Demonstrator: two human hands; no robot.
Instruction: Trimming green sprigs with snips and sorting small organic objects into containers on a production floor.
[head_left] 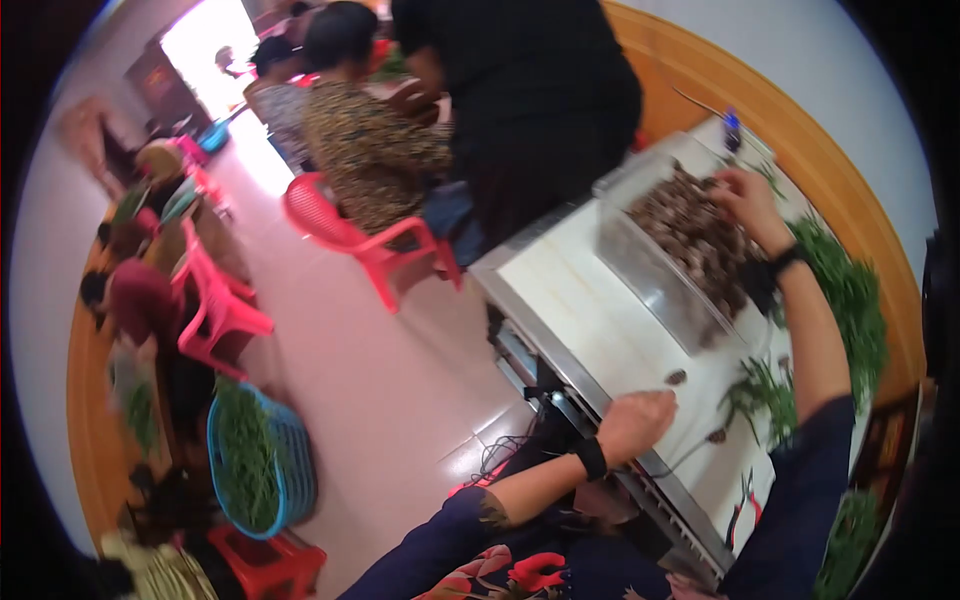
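Observation:
My left hand (640,425) is closed above the white tabletop (560,300) near its metal edge; what its fingers hold, if anything, is hidden. Just beyond it lies a small brown cone-like piece (676,377). Another brown piece (716,436) with a thin dark stem rests to its right. My right hand (750,200) reaches over the far right side of a clear plastic box (640,265) and touches the heap of brown cone-like pieces (690,220) inside. Its fingers are bent together at the heap, and I cannot make out what is between them.
Red-handled pliers (745,510) lie near the table's front right. Green sprigs (765,400) and a larger green bunch (840,280) lie along the right. A blue bottle (732,130) stands behind the box. A person in black (530,100) stands beyond the table; pink chairs (350,235) and a blue basket (300,480) are leftward.

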